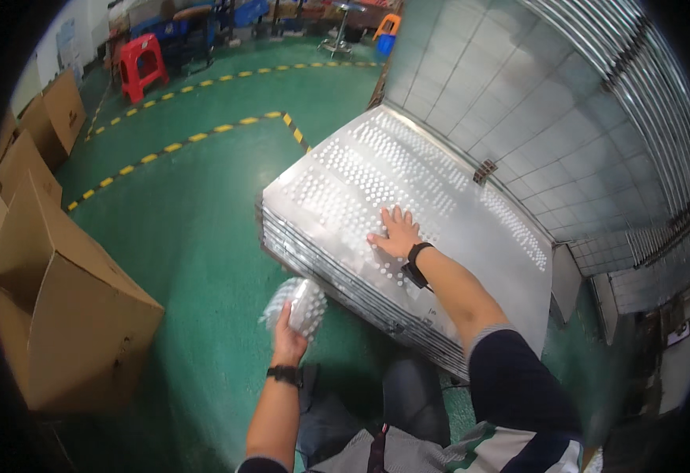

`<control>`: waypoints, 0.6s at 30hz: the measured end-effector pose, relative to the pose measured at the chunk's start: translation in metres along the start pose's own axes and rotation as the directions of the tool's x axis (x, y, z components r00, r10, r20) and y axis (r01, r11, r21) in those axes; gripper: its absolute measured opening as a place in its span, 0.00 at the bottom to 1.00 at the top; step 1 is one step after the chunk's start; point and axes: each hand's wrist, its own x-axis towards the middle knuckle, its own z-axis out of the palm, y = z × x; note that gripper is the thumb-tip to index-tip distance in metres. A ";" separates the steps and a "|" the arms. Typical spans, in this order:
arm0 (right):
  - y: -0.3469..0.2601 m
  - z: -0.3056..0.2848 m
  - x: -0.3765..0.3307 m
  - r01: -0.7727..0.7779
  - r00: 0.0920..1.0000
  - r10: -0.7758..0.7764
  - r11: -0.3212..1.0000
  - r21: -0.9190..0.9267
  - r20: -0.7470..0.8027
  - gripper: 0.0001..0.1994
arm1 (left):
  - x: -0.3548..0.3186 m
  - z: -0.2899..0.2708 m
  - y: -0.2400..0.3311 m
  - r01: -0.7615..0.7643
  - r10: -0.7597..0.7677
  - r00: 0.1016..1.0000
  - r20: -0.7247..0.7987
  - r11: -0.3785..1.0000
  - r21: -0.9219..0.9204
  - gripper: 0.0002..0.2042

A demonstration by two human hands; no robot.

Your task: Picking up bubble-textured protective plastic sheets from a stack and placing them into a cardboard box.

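My left hand is closed round a clear, shiny bundle dotted with small white round pieces; whether it is a bag or a sheet I cannot tell. It hangs over the floor, beside the near left edge of a pale metal tray. My right hand has its fingers spread and rests on that tray, among many small white discs. The discs lie in dense patches, mostly over the far and left parts. Beneath the top tray, more thin metal layers are stacked.
Raised wire-grid trays stand hinged along the tray's far right side. Open cardboard boxes are at the left. On the green floor runs yellow-black tape. A red stool and a metal-legged stool stand farther back.
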 end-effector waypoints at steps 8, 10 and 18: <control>-0.056 0.010 -0.120 0.253 0.966 -0.255 0.967 0.043 0.053 0.41 | 0.027 0.022 -0.038 -0.028 0.088 0.976 -0.200 0.958 0.286 0.21; -0.049 -0.001 -0.118 0.328 0.944 -0.330 0.942 -0.075 -0.012 0.41 | 0.022 0.007 -0.035 0.050 -0.012 0.985 -0.173 0.976 0.212 0.21; -0.057 -0.008 -0.133 0.664 0.747 -0.661 0.746 -0.051 0.071 0.31 | 0.016 0.033 -0.012 -0.010 0.031 0.990 -0.135 0.988 0.156 0.24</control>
